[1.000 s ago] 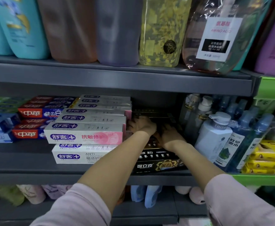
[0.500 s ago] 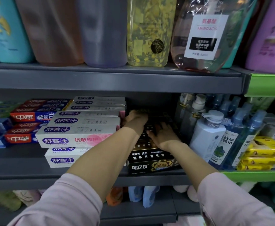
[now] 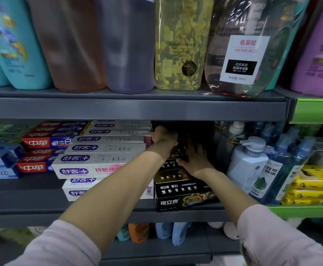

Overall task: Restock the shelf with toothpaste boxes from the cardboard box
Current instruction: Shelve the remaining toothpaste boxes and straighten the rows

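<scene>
A stack of black toothpaste boxes [image 3: 183,200] lies on the middle grey shelf [image 3: 41,212], in the slot between white boxes and bottles. My left hand [image 3: 163,136] reaches deep into the slot and curls over the far left end of the top black toothpaste box [image 3: 178,150]; its fingertips are lost in the dark. My right hand [image 3: 197,160] presses the right side of that box with spread, straight fingers. The cardboard box is out of view.
White toothpaste boxes [image 3: 99,164] are stacked left of the slot, with red ones [image 3: 38,143] further left. Pump and mouthwash bottles [image 3: 247,166] crowd the right, with yellow packs [image 3: 310,181] beyond. Large shampoo bottles [image 3: 181,45] stand on the upper shelf [image 3: 133,108].
Both hands have pushed a little deeper into the slot on the black stack. My left hand has risen toward the back, and my right hand's fingers have spread out.
</scene>
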`<state>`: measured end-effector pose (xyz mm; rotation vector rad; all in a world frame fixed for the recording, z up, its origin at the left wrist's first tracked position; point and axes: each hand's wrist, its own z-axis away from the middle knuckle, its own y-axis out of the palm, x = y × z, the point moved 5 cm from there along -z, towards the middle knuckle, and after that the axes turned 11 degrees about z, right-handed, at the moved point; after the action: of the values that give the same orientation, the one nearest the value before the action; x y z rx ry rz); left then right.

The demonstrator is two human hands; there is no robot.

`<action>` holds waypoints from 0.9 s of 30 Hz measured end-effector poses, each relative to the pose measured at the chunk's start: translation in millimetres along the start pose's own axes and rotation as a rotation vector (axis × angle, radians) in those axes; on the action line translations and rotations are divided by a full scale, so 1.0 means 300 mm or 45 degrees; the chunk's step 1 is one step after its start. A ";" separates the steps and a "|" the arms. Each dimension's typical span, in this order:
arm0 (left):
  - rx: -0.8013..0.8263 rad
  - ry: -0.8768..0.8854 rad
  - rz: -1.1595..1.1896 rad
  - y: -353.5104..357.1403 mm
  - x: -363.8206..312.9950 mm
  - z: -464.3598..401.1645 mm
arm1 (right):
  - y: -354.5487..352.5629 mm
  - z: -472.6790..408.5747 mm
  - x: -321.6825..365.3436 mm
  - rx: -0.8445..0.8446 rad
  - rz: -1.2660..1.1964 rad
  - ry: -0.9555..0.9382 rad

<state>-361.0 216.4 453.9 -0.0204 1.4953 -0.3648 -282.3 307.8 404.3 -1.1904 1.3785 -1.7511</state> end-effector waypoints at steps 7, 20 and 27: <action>0.161 0.057 -0.077 -0.009 0.031 -0.003 | -0.023 -0.016 0.000 -0.077 -0.197 0.051; 0.140 0.550 -0.233 -0.066 -0.057 0.012 | -0.018 0.008 -0.009 -0.180 -0.283 0.092; -0.131 0.464 0.033 -0.198 -0.035 0.007 | -0.029 0.001 -0.013 -0.110 -0.371 0.143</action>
<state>-372.6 162.3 478.4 -0.0165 1.8723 -0.2794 -279.9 313.3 411.7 -1.4174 1.4140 -2.0021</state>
